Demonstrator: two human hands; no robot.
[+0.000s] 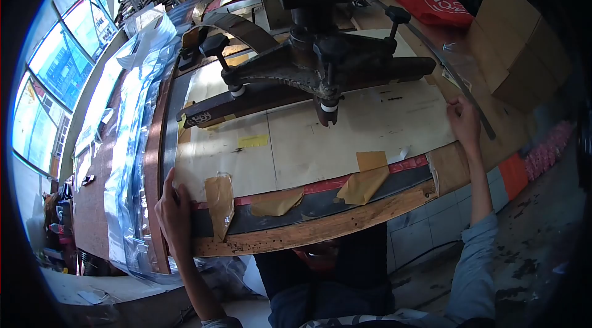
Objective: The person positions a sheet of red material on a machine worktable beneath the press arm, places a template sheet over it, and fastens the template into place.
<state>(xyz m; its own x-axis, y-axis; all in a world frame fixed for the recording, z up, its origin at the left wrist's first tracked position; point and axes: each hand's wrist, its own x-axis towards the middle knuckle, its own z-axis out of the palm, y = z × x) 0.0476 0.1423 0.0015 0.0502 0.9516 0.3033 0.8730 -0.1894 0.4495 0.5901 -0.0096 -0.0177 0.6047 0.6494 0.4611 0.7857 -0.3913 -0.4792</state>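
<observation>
A large cream sheet (296,150) lies flat on a dark board, with a red strip (320,185) along its near edge. Pieces of brown tape (219,199) overlap that edge, and a short yellow tape (252,141) is stuck on the sheet. My left hand (174,209) is at the near left corner, its fingers close together on the sheet's side edge. At the right edge, my right hand (464,122) is closed with bent fingers on the sheet's margin. Over the sheet stands a heavy dark press head (320,69) with a long metal bar (370,82) beneath it.
Clear plastic film (132,161) covers the bench at left, beside windows. A wooden rail (308,229) runs along the near edge. To the right are a curved metal strip (453,72), a red bag (435,8) and an open cardboard box (515,50).
</observation>
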